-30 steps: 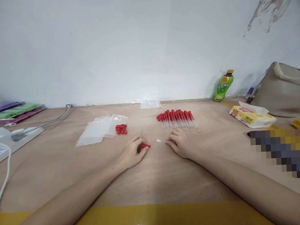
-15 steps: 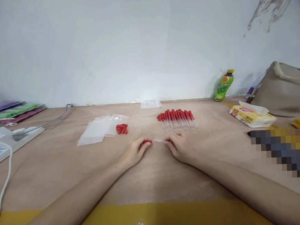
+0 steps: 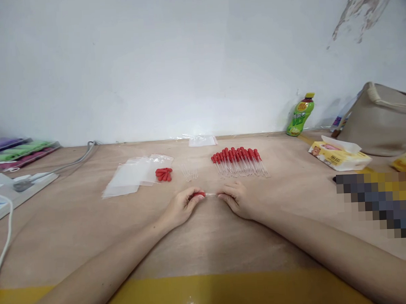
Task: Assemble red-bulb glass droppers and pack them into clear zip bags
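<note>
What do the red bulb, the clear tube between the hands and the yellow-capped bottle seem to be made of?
Red bulb: probably rubber or soft plastic, low sheen; its colour is opaque and even. Clear tube: glass or clear plastic, can't tell which, smooth; see-through with bright edges. Yellow-capped bottle: likely plastic, fairly glossy; curved, brightly printed sides.

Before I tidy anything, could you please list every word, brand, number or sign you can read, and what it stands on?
No text is clear enough to quote.
Green plastic bottle with yellow cap: label lettering, too blurred.
Yellow-and-white tissue box: printed characters, too small and blurred.
Pile of red teardrop-shaped bulbs: no lettering visible.
Row of clear tubes with red tops: none visible.
</note>
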`<state>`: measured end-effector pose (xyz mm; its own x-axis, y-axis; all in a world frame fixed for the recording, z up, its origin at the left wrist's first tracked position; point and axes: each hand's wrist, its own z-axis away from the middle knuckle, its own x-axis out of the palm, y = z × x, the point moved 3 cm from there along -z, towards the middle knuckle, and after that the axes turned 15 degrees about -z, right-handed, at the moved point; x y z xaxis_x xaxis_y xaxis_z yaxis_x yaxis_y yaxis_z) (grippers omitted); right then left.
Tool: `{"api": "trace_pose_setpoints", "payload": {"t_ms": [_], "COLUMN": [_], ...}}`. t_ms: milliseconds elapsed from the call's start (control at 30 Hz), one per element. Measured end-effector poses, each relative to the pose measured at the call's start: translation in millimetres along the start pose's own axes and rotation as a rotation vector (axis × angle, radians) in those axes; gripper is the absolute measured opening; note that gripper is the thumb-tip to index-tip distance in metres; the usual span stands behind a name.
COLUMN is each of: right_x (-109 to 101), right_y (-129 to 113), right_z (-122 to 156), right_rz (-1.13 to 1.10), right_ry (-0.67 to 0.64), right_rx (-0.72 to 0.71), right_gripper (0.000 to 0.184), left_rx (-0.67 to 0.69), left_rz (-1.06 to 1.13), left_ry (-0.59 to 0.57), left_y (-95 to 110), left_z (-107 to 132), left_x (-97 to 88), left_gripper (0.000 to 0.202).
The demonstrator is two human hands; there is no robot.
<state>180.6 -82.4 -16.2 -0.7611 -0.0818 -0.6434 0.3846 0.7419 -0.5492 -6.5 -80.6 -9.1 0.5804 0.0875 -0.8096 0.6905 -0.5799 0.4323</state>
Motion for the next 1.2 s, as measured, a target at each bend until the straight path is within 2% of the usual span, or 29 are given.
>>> {"api": "trace_pose_setpoints", "payload": {"t_ms": [167, 400, 733, 1033, 1200], "right_x": [-2, 3, -5, 5, 8], "right_y": [0, -10, -4, -6, -5], "right_z": [-1, 2, 2, 2, 1], "right_rz": [0.061, 0.302, -0.003, -0.010, 0.009], "right_ry": [-0.048, -0.002, 0.018, 0.034, 0.005], "right_rx": [-0.016, -0.079, -0.047, -0.116, -0.077], "right_gripper": [0.019, 0.020, 0.012, 0.019, 0.024], "left_rx": [0.000, -0.005, 0.009, -0.026, -0.013], "left_rz": [0.032, -0.035, -0.058, 0.028, 0.014], "left_ry": [-0.091, -0.130, -0.041, -0.106, -0.091], "left_y": [1, 3, 1, 2, 0], "left_z": [2, 3, 2, 5, 4], "left_x": [1.7, 1.6, -4.3, 2.5, 2.9], "left_gripper": [0.019, 0.020, 0.020, 0.020, 0.019]}}
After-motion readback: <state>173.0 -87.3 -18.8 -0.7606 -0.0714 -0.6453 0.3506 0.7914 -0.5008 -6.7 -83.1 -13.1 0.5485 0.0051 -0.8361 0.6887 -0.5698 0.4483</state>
